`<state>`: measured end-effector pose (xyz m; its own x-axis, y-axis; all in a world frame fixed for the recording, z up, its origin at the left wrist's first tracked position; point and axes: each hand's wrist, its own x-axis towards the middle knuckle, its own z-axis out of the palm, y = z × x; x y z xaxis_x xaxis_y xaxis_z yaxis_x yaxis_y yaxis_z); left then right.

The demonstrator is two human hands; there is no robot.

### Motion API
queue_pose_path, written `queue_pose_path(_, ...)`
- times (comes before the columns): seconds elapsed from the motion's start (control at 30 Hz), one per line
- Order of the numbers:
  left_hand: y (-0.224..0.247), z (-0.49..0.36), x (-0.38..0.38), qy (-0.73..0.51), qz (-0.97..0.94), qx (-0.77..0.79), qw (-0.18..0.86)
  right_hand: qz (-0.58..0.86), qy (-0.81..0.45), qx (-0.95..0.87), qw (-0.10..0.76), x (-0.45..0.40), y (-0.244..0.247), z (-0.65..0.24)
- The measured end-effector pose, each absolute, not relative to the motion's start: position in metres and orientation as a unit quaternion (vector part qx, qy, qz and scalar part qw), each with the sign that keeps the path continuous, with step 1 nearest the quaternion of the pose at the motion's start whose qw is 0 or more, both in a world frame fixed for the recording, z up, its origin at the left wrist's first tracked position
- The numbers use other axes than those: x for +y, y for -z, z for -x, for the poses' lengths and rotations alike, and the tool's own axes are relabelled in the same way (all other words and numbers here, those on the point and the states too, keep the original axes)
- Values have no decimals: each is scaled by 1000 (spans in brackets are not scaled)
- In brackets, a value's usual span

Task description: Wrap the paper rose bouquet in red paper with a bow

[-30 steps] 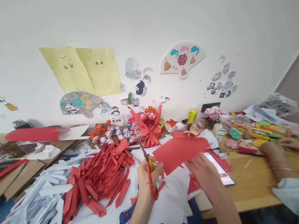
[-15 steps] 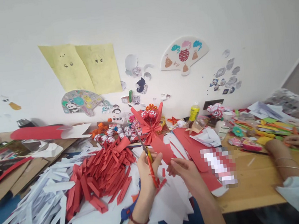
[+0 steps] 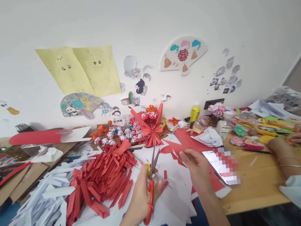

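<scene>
My left hand (image 3: 141, 193) is closed around a pair of scissors (image 3: 151, 185) with red-orange handles, their slightly parted blades pointing up and away. To its right, my right hand (image 3: 196, 162) pinches a piece of red paper (image 3: 173, 149) between thumb and fingers. The blades are apart from that paper. Beneath both hands lie white paper sheets (image 3: 174, 201) with small red scraps on them. Left of the scissors is a heap of folded red paper strips (image 3: 103, 176), beside a pile of white paper strips (image 3: 48, 197). A red paper bouquet (image 3: 152, 127) stands behind my hands.
A phone (image 3: 219, 167), partly blurred out, lies on red paper right of my right hand. Another person's arm (image 3: 284, 159) rests on the wooden table (image 3: 257, 188) at the right. Behind are a yellow bottle (image 3: 195, 112), a clear bottle (image 3: 224, 128) and cardboard pieces (image 3: 30, 177) at left.
The scissors have come down and turned, and their blades are away from the red paper. My right hand has moved right and up a little, keeping hold of the paper.
</scene>
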<state>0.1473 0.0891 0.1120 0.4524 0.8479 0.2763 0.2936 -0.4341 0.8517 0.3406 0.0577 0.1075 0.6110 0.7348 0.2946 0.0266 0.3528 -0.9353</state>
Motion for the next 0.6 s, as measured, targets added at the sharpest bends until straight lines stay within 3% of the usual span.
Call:
queue_pose_path(0.13,-112,-142,82,-278,-790,430,338,513,-171,-378,752,57,-115,-338)
queue_pose_path(0.27,-119,-144,83,-198,-793,420,395,517,-145,-386,751,55,-118,-331)
queue_pose_path(0.6,-139,-151,84,-203,-810,421,353,486,-191,-365,771,53,-111,-319)
